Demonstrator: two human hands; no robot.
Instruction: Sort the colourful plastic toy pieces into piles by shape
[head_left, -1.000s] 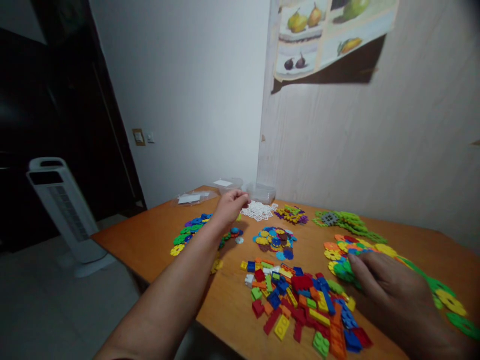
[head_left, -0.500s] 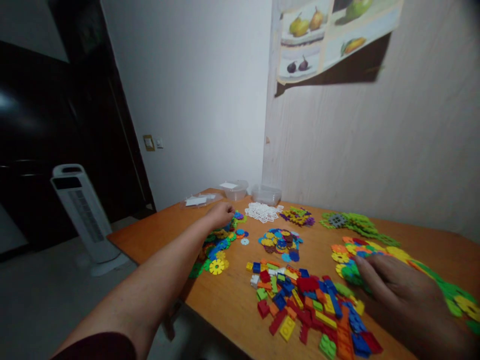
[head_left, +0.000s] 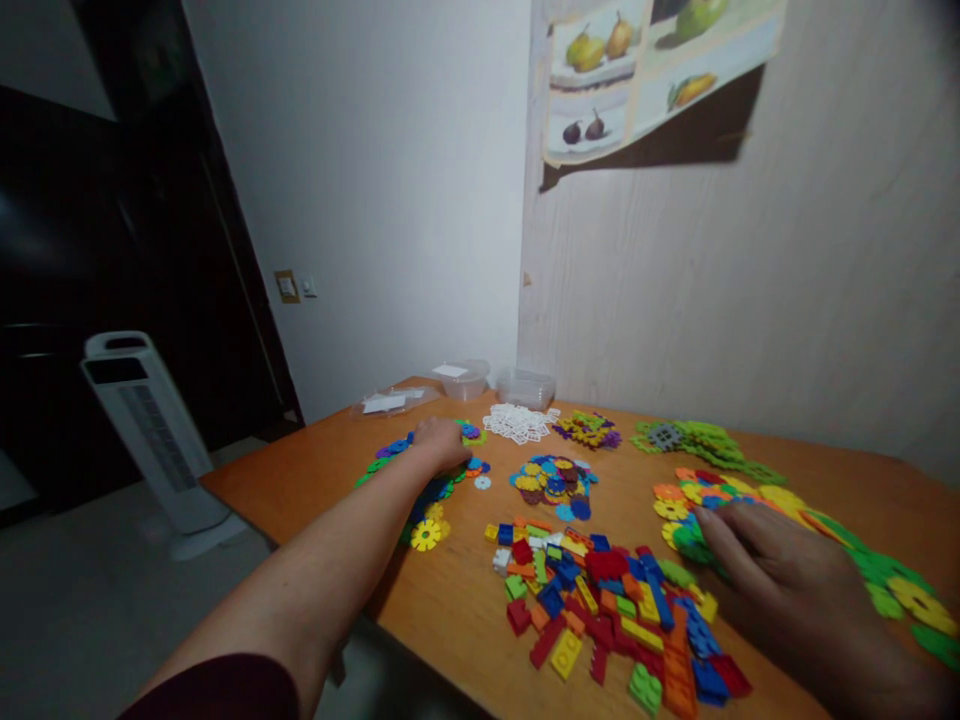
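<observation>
My left hand (head_left: pixel 442 443) reaches over the far part of a pile of flower-shaped plastic discs (head_left: pixel 426 534) at the left of the table. Its fingers are bent down and pressed together, close to a few loose blue and orange discs (head_left: pixel 475 467). What lies under the fingertips is hidden. My right hand (head_left: pixel 772 565) rests curled at the right, against a second heap of larger flower discs (head_left: pixel 670 509) in yellow, orange and green. Green pieces (head_left: pixel 691 545) show at its thumb tip. I cannot make out what its closed fingers hold.
Colourful building bricks (head_left: pixel 585 590) spread over the near middle. Behind them lie small round discs (head_left: pixel 555 482), white pieces (head_left: pixel 517 422), yellow-purple pieces (head_left: pixel 587 430) and lime green pieces (head_left: pixel 705 445). Clear plastic containers (head_left: pixel 525 388) and a lid (head_left: pixel 394 402) stand by the wall.
My left hand has shifted back and left over the disc pile, uncovering blue, purple and green discs left of it. My right hand stays in the same place. The view has turned slightly right.
</observation>
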